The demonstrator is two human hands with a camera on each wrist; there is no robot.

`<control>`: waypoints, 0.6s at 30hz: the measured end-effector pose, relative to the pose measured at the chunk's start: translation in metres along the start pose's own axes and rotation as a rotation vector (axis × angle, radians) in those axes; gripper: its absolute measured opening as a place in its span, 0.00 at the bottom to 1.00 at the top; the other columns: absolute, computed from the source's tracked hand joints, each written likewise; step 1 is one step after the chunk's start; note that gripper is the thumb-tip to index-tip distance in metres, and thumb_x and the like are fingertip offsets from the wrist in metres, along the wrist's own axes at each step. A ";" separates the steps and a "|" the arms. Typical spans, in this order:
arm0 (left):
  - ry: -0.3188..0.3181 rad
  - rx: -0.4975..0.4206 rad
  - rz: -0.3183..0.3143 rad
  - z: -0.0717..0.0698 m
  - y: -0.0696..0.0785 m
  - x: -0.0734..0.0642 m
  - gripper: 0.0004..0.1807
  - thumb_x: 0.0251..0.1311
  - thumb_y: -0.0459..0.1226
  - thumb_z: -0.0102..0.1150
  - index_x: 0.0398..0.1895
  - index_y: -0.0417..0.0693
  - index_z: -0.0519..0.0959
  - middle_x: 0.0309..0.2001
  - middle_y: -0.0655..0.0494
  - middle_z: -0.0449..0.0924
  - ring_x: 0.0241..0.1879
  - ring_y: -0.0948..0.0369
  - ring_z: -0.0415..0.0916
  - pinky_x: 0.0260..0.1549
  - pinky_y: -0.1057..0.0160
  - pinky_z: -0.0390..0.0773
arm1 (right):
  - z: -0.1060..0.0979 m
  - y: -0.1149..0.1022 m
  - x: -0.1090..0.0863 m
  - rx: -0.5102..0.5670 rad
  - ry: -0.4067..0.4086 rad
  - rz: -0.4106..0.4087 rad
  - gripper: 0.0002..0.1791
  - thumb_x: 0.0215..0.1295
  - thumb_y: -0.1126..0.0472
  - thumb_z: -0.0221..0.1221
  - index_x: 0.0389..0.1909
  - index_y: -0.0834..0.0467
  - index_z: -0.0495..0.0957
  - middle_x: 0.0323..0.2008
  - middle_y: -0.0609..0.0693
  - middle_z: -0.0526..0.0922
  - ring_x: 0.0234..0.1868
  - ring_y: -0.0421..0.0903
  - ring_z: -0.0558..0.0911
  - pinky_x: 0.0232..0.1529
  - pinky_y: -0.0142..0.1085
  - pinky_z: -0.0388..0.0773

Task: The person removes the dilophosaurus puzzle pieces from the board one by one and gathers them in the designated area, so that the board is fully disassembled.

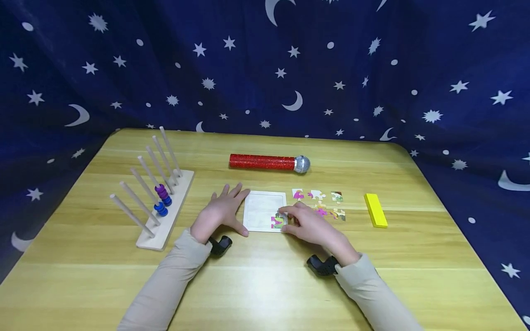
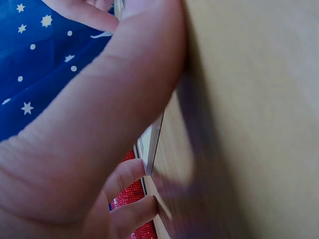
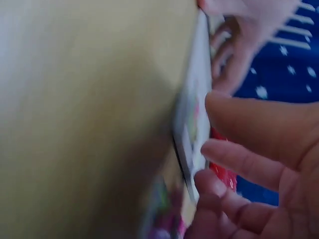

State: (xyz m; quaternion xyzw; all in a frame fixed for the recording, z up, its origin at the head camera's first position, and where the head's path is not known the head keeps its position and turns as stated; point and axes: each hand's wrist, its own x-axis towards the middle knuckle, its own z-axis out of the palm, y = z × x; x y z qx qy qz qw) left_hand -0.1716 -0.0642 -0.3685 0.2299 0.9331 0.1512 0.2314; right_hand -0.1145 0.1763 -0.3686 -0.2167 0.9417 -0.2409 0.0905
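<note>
A white square puzzle tray [image 1: 261, 209] lies flat on the table, with colourful jigsaw pieces [image 1: 277, 222] in its lower right corner. My left hand [image 1: 223, 209] spreads its fingers along the tray's left side, the thumb at the lower left corner and a fingertip at the upper left. At the opposite side, my right hand [image 1: 310, 224] bends over the lower right corner, fingertips right at the pieces. The right wrist view shows the thumb [image 3: 249, 117] and forefinger apart, with no piece visible between them. More loose jigsaw pieces [image 1: 317, 195] lie right of the tray, partly behind the right hand.
Left stands a wooden peg rack [image 1: 174, 209] with upright pegs and a few blue and purple rings [image 1: 161, 209]. A red glittery microphone [image 1: 262, 162] lies behind the tray. To the right is a yellow block [image 1: 375, 210]. A starry blue curtain [image 1: 256, 105] hangs behind the table.
</note>
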 end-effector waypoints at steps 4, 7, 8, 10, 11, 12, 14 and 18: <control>0.003 0.001 -0.001 -0.001 0.001 0.001 0.65 0.28 0.56 0.73 0.71 0.50 0.46 0.71 0.46 0.36 0.67 0.41 0.31 0.58 0.35 0.40 | 0.008 -0.008 0.008 -0.057 -0.001 0.001 0.24 0.53 0.58 0.64 0.52 0.59 0.74 0.33 0.49 0.71 0.31 0.42 0.66 0.33 0.35 0.67; 0.004 0.001 0.004 -0.001 0.002 0.002 0.65 0.28 0.56 0.74 0.71 0.50 0.46 0.71 0.46 0.36 0.67 0.41 0.32 0.58 0.35 0.40 | 0.010 -0.009 0.008 -0.051 0.018 0.020 0.22 0.51 0.60 0.66 0.49 0.58 0.76 0.33 0.48 0.70 0.30 0.42 0.66 0.32 0.35 0.67; 0.005 0.000 0.005 0.000 0.002 0.003 0.65 0.28 0.56 0.74 0.71 0.50 0.46 0.71 0.46 0.37 0.67 0.41 0.32 0.58 0.35 0.40 | 0.011 -0.009 0.008 -0.044 0.021 0.025 0.22 0.51 0.60 0.66 0.49 0.57 0.76 0.32 0.48 0.70 0.30 0.42 0.66 0.31 0.35 0.67; 0.006 0.000 0.006 0.000 0.002 0.003 0.65 0.27 0.56 0.74 0.71 0.50 0.47 0.71 0.46 0.37 0.67 0.41 0.32 0.58 0.35 0.40 | 0.011 -0.008 0.008 -0.027 0.021 0.034 0.21 0.51 0.60 0.66 0.48 0.56 0.76 0.31 0.48 0.69 0.29 0.42 0.65 0.30 0.35 0.66; 0.006 0.000 0.006 0.000 0.002 0.003 0.65 0.27 0.56 0.74 0.71 0.50 0.46 0.71 0.46 0.37 0.67 0.41 0.32 0.58 0.35 0.40 | 0.012 -0.008 0.008 -0.020 0.023 0.041 0.21 0.51 0.60 0.66 0.48 0.55 0.75 0.31 0.49 0.69 0.29 0.43 0.65 0.30 0.35 0.66; 0.006 0.001 0.007 0.000 0.002 0.003 0.65 0.27 0.56 0.74 0.71 0.50 0.46 0.71 0.46 0.37 0.67 0.41 0.32 0.57 0.35 0.40 | 0.012 -0.008 0.008 -0.012 0.025 0.048 0.21 0.51 0.60 0.66 0.47 0.54 0.75 0.31 0.49 0.69 0.29 0.43 0.66 0.30 0.35 0.66; 0.006 0.001 0.007 0.001 0.001 0.003 0.65 0.27 0.57 0.74 0.71 0.50 0.46 0.71 0.46 0.36 0.67 0.41 0.31 0.57 0.35 0.40 | 0.013 -0.008 0.008 0.001 0.035 0.058 0.20 0.50 0.60 0.66 0.46 0.53 0.74 0.32 0.50 0.70 0.31 0.44 0.67 0.31 0.36 0.67; 0.007 0.000 0.007 0.001 0.000 0.003 0.65 0.28 0.57 0.73 0.71 0.50 0.46 0.71 0.46 0.36 0.67 0.41 0.31 0.57 0.35 0.41 | 0.014 -0.009 0.009 0.037 0.066 0.041 0.20 0.48 0.63 0.67 0.42 0.53 0.71 0.35 0.49 0.71 0.34 0.46 0.71 0.35 0.38 0.69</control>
